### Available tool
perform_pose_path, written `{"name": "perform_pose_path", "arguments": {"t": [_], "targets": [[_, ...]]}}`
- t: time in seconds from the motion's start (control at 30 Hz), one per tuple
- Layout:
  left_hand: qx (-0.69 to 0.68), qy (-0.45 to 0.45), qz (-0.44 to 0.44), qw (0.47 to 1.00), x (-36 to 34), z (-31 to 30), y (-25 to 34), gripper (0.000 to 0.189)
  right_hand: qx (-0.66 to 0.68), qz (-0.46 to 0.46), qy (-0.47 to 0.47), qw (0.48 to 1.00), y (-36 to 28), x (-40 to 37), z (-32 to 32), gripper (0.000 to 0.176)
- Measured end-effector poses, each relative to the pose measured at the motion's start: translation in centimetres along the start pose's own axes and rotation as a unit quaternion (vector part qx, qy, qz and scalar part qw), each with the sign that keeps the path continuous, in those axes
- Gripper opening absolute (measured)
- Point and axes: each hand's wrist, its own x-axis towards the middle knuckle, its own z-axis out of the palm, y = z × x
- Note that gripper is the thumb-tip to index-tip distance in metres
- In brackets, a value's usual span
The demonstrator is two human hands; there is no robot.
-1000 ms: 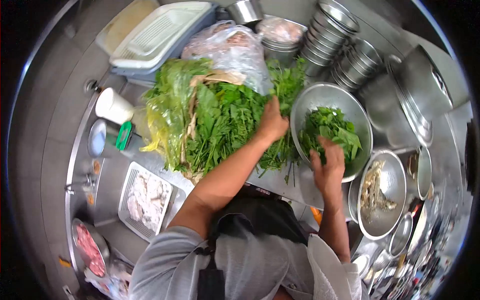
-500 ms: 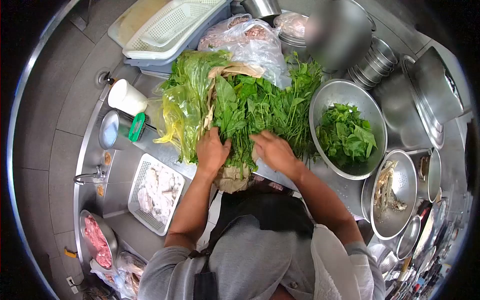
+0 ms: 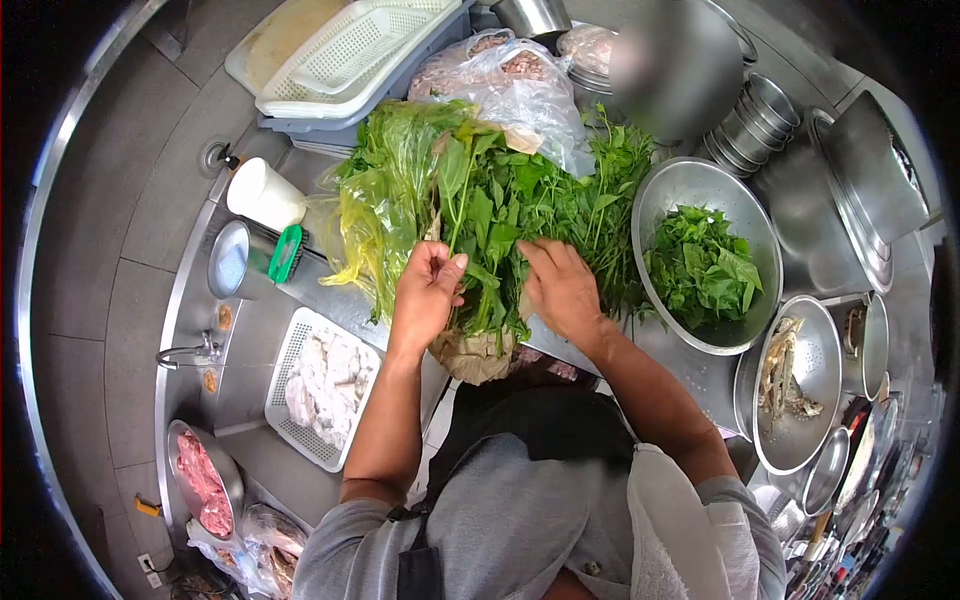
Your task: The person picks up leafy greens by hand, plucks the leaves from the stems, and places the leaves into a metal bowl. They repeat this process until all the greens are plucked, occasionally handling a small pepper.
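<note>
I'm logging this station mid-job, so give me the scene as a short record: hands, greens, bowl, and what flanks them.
Left hand: fingers curled beside a leafy stem; grip unclear
Right hand: fingers bent at the greens' near edge; grip unclear
Greens: heaped between yellow bag and metal bowl
Near edge: brown paper showing
Metal bowl: holds loose leaves
Left flank: white basket of pale pieces
Right flank: perforated bowl, brownish pieces inside
</note>
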Motion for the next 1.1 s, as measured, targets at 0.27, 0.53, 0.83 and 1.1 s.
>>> {"name": "perform_pose_path", "arguments": {"t": [0.27, 0.53, 0.83, 1.1], "targets": [[0.022, 0.014, 0.044, 0.999, -0.6, 1.0, 1.0, 0.018, -0.121, -0.036, -0.155, 0.98, 1.4, -0.6, 6.0, 0.041], [-0.08, 0.011, 0.126, 0.989, -3.4, 0.3, 5.7, 0.013, 0.0, -0.018, -0.09, 0.996, 1.7, -1.0, 4.8, 0.043], [-0.282, -0.025, 0.06, 0.957, 0.0, 4.8, 4.3, 0.01, 0.116, 0.109, 0.176, 0.971, 3.6, -0.8, -7.3, 0.025], [-0.254, -0.066, 0.061, 0.963, -0.4, 9.8, 5.1, 0.009, 0.003, -0.023, 0.245, 0.969, -2.0, 0.2, -16.9, 0.024]]}}
